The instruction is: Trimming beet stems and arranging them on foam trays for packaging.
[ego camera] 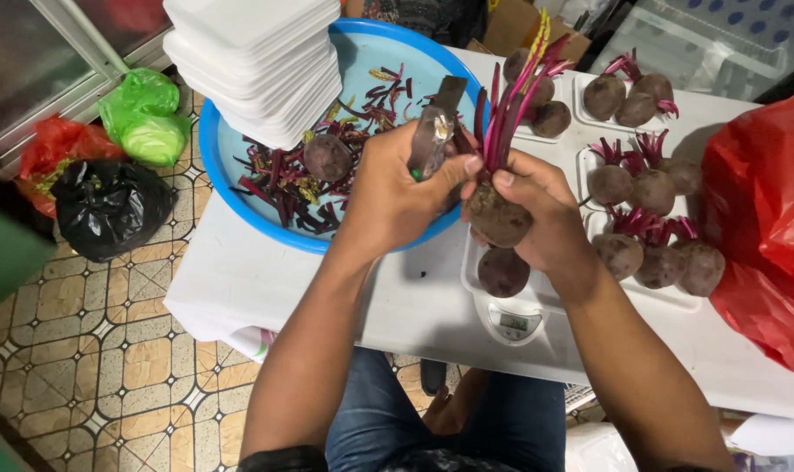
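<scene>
At the centre of the head view, just above the small kitchen scale (512,322), I have both hands meeting over the white tabletop (240,280). My right hand (537,210) wraps the round body of a beetroot (497,218), grip closed firmly on it, thumb on top. The beetroot's long axis runs from the bulb up toward one o'clock, where its magenta stems (511,105) fan out. My left hand (397,192) sits at nine o'clock of the bulb, grip pinched on a knife (434,131) whose blade points toward twelve, lying right beside the stem base. The left hand is the nearer one to the stems. Beyond it, at eleven o'clock, the blue basin (231,175) holds trimmed stalks and one beetroot, with a stack of white foam trays (257,61) on its rim. At three o'clock, filled trays of beetroots (651,253) lie beside a red bag (764,218).
</scene>
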